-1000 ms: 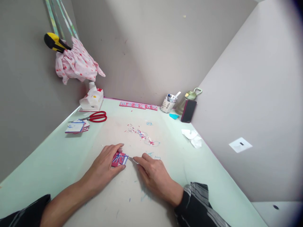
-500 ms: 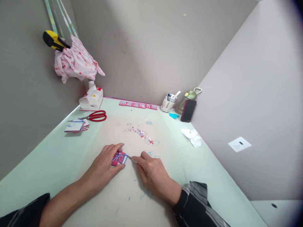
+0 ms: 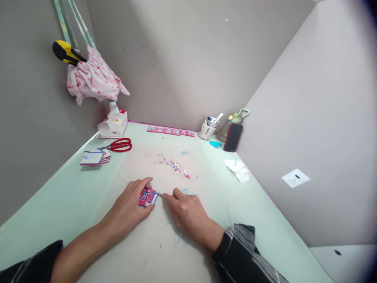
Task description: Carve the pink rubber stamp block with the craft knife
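Observation:
My left hand [image 3: 129, 206] lies flat on the pale green table [image 3: 67, 196] and pins a small red, white and blue paper card [image 3: 147, 197] under its fingers. My right hand [image 3: 188, 214] grips a thin craft blade [image 3: 160, 195] whose tip touches the card's right edge. A trail of red and white paper scraps [image 3: 175, 168] lies just beyond both hands.
A stack of cut cards [image 3: 93, 157] and red scissors [image 3: 119, 146] lie at the left. A white box [image 3: 113, 124], a red strip [image 3: 171, 131], a pen cup [image 3: 207, 129], a bottle [image 3: 228, 125], a dark phone [image 3: 232, 137] and crumpled tissue [image 3: 237, 169] ring the back. Walls close three sides.
My right hand has slid slightly left, bringing the blade tip closer against the card's edge. My left hand stays pressed on the card.

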Available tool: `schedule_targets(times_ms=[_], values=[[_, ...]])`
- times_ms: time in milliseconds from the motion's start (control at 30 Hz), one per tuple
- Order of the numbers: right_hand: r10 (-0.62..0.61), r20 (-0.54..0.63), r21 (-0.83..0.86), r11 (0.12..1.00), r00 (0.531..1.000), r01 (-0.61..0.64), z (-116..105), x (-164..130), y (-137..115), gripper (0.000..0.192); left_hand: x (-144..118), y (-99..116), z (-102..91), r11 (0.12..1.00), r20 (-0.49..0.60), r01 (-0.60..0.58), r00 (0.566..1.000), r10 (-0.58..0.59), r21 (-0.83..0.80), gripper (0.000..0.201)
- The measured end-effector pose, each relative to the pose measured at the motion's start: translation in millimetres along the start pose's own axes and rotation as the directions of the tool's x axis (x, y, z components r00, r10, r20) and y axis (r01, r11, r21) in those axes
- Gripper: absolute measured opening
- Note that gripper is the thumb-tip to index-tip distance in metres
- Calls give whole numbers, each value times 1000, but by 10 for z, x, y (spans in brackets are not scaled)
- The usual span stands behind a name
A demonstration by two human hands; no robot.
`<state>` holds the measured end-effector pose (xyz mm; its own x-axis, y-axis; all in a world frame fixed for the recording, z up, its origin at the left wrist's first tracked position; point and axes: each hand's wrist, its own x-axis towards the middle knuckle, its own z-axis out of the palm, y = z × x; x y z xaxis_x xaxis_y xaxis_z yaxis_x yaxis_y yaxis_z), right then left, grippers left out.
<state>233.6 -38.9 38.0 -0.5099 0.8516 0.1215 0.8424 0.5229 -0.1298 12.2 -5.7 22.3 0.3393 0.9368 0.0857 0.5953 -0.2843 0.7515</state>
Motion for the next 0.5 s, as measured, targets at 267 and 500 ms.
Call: schedule_targets(times_ms=[267, 500], values=[[-3, 8, 1, 1000, 1000, 3, -20, -16, 32, 28, -13, -5, 15, 999, -17, 32, 999, -32, 16, 64], [47, 13, -41, 998, 999, -47, 15, 6, -64, 30, -4, 19, 12, 999, -43, 19, 999, -17, 45, 64]])
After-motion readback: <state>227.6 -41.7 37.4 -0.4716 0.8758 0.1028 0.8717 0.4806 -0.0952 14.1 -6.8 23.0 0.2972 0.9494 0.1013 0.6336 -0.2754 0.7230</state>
